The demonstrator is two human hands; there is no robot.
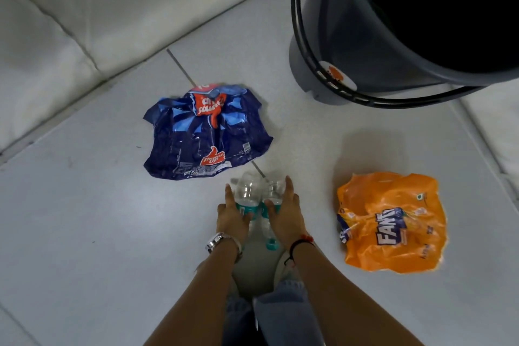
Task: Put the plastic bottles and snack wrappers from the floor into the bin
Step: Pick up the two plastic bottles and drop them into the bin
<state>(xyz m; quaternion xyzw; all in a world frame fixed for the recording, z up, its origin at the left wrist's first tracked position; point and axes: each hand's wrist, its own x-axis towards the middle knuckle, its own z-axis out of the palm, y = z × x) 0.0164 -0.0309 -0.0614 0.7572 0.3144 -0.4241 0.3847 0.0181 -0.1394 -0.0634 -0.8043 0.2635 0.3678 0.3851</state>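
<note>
Dim, cool indoor light, overall bluish-grey cast. Soft shadow on pale tiled floor (84, 219) beside crumpled orange plastic wrapper (391, 223). Small glints on crinkled dark blue plastic wrapper (206, 135). Inside of dark grey plastic bin (365, 36) pure black, no detail. Wide-angle bending at edges; slight softness throughout, forearms at bottom blurred.

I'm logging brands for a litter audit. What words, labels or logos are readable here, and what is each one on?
"Thums Up": red thumb logo on the blue wrapper.
"FAN", cut off by a fold: orange wrapper.
White lettering on the blue wrapper's red patch: crumpled, not readable.
Fine print and barcode on both wrappers: too small.
Teal labels on the two bottles: unreadable.
Orange sticker on the bin: blurred.
</note>
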